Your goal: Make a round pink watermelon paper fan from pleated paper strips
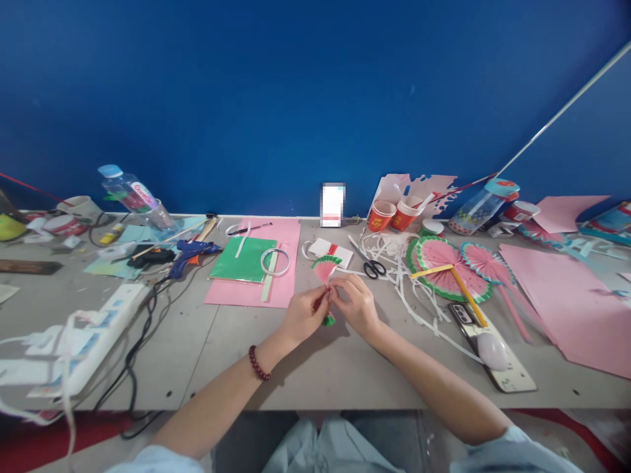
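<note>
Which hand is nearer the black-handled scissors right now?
Right. The right hand is just in front of the scissors, on the person's side; the left hand is farther off, to their left. Both pinch the pleated paper.

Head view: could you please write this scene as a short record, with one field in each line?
Left hand: fingers at the middle of the folded paper; the hand has a dark bead bracelet at its wrist
Right hand: fingers at the same middle part; the hand faces the left one
Folded paper: pink with green edges, pleated
Left side: glue gun, power strip, green pack on a pink sheet
Right side: scissors, large paper fan, phone
Back wall: blue
</note>
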The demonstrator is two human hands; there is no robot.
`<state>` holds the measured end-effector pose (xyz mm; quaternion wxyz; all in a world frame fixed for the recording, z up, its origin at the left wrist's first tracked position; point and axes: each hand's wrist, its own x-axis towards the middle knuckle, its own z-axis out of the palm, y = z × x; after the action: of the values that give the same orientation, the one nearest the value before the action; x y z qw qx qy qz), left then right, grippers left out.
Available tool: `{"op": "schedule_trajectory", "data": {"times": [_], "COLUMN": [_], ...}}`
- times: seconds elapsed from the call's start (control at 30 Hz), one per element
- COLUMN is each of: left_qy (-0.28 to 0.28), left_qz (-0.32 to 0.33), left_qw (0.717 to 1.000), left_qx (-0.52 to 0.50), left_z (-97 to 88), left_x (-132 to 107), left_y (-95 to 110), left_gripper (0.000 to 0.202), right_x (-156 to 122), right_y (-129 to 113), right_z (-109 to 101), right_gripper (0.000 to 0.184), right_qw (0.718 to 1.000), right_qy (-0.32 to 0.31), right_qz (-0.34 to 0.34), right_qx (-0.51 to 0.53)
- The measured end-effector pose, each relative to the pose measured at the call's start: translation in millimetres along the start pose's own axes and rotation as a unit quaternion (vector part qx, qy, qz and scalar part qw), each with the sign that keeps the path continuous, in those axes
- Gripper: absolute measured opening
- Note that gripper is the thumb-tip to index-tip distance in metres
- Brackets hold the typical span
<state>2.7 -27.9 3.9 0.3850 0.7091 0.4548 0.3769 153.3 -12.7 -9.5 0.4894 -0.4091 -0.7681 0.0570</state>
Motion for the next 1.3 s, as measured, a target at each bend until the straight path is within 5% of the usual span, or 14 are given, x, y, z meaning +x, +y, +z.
{"op": "schedule_trajectory", "data": {"times": [0.27,0.57,0.9,1.17,1.3], "left_qy": [0.016,0.026,0.026,0.005,0.004], "left_qz": [-0.058,-0.201,-0.240,-0.229,-0.232], "left_qw": [0.991,0.922,0.901,0.901,0.900], "left_qx": [-0.123,-0.328,-0.361,-0.370,-0.368], "left_z": [3.7,2.7,-1.0,-2.8,-2.3], "left_x": [4,16,19,18,17], "left_y": [-6,-17,-15,-16,-13], "left_gripper": [0.032,0.040,0.031,0.039,0.038], "right_x": [3,13,16,15,13], "right_y": [3,19,64,53,48], "right_z": [-2,-11,-12,-10,-8], "right_gripper": [0.013,0.009,0.022,0.025,0.024], "right_qw": [0.998,0.980,0.883,0.911,0.955], "right_qy": [0.028,0.112,0.241,0.103,0.060], "right_qz": [0.057,0.165,0.364,0.392,0.289], "right_qx": [0.018,0.016,0.172,0.082,0.040]}}
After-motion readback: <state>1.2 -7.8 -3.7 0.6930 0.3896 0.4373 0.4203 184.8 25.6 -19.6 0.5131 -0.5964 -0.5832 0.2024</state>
